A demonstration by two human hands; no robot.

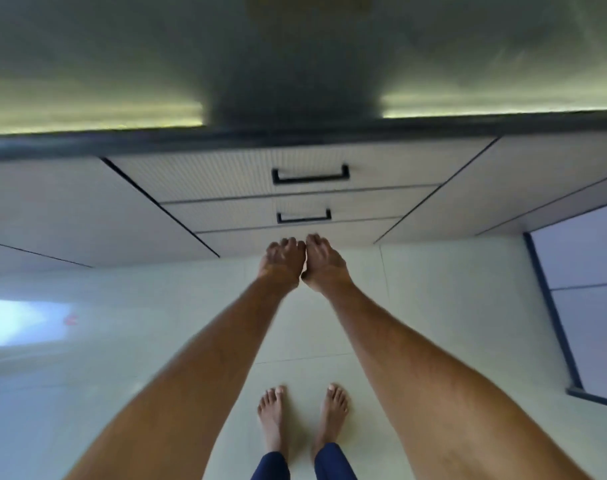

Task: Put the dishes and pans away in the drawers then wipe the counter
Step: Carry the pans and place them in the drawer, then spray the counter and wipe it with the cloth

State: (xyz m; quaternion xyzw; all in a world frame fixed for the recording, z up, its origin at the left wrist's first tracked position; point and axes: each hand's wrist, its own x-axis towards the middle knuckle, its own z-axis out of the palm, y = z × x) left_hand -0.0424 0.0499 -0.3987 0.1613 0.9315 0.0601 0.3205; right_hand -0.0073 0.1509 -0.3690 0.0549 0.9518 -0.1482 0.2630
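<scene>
Evidently the person stood barefoot on the pale floor (pixel 122 341), facing a stack of three drawers under the dark front edge of the tabletop (pixel 295 133). The tabletop itself was too blurred to show anything on it, and no dishes or pans were in view.

Both arms reached down and forward. The left hand (pixel 284 259) and the right hand (pixel 326 261) sat side by side, touching, at the upper edge of the bottom drawer (pixel 239 243). Their fingers were curled, but the hands hid the spot, so it could not be told whether they gripped a handle there.

The top drawer (pixel 205 174) and the middle drawer (pixel 225 213) were closed. Each carried a black bar handle, the upper handle (pixel 310 176) above the lower handle (pixel 303 217).

A low drawer meant for pans would probably be heavy and slide stiffly on its runners. It would best be taken at the middle of its handle and pulled straight out, so that it did not twist. The fronts looked smooth and offered little grip elsewhere. Dishes would be brittle and should be set in gently, while pans would be heavier and best carried by rim or handle.
</scene>
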